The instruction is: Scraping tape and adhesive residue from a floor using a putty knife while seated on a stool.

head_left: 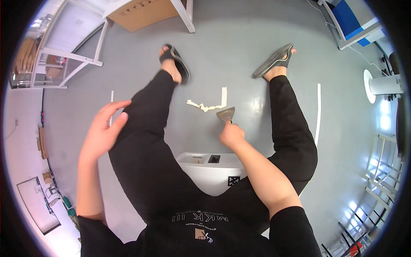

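Note:
My right hand (232, 135) grips a scraper (225, 114), its wide metal blade just short of a pale tape strip (224, 96) on the grey floor (222, 60). The tape's left part (205, 107) is crumpled and wavy; its right part is straight and points away from me. My left hand (102, 132) is open beside my left leg, fingertips at the black trouser fabric, holding nothing. A white appliance (192, 173) with a dark slot and a black-and-white square marker sits between my thighs.
My sandalled feet (278, 60) are spread apart. White tape lines (318, 111) lie outside both legs. Metal-framed tables (72, 58) with a cardboard box (143, 15) stand ahead. A white round-based stand (381, 85) is at the right, racks (381, 162) lower right.

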A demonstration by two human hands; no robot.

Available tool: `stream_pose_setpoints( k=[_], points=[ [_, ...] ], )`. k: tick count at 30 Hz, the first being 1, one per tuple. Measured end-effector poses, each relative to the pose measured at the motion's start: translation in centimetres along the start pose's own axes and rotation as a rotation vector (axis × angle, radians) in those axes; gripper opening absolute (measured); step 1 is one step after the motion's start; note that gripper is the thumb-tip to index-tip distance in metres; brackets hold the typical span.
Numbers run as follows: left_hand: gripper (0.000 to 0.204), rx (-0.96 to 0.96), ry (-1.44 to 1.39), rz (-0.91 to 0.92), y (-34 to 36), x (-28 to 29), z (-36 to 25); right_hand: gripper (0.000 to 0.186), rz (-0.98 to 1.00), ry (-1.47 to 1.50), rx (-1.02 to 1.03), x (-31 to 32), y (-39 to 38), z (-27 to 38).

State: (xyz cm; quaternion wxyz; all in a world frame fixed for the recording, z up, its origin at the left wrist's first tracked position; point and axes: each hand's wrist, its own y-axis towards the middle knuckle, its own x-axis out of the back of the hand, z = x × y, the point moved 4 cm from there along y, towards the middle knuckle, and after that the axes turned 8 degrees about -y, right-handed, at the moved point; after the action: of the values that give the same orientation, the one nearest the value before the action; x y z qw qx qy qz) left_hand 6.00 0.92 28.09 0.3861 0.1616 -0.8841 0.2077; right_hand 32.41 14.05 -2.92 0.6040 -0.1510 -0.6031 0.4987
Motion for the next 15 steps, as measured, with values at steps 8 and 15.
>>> stream_pose_setpoints(
  k=[8,15],
  points=[
    [0.035,0.29,-0.57,0.258,0.9,-6.1,10.7,0.083,-0.04,-0.041,-0.003,-1.1,-1.6,-0.5],
    [0.033,0.455,-0.864,0.588,3.9,-21.5,16.8,0.075,-0.022,-0.047,-0.02,-0.9,-1.0,-0.9]
  ],
)
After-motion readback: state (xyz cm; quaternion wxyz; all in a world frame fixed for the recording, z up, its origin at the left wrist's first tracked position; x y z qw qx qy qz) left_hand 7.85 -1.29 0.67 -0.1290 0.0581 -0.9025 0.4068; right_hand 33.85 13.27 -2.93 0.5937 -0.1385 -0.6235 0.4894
